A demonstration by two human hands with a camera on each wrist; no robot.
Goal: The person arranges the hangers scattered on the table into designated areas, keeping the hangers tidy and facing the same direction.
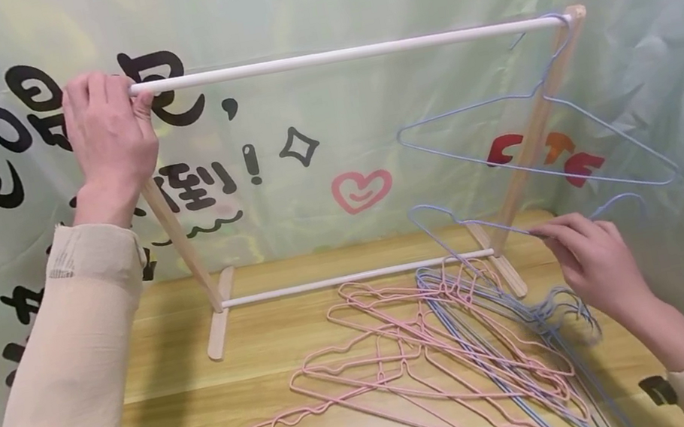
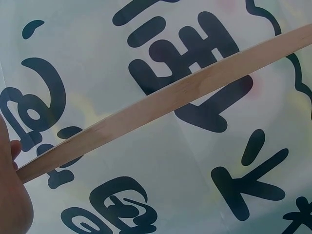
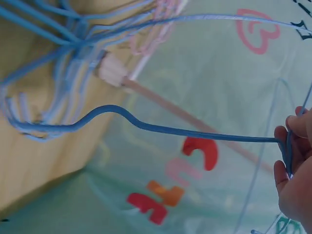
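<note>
My left hand (image 1: 110,128) grips the upper left corner of a clothes rack, where the white top rod (image 1: 328,58) meets the wooden post (image 1: 176,235). The left wrist view shows that post (image 2: 161,100) running up to the hand's edge. My right hand (image 1: 594,264) pinches a blue wire hanger (image 1: 488,222) near its neck, above the table and in front of the right post. In the right wrist view the fingers curl round this hanger (image 3: 195,133). Another blue hanger (image 1: 484,162) hangs by its hook at the rod's right end.
A pile of pink hangers (image 1: 372,384) lies on the wooden table (image 1: 179,418), overlapping several blue hangers (image 1: 466,333) whose hooks point right. The rack's lower rod (image 1: 327,284) and feet (image 1: 222,334) stand behind the pile. A printed cloth (image 1: 287,215) hangs behind and at the right.
</note>
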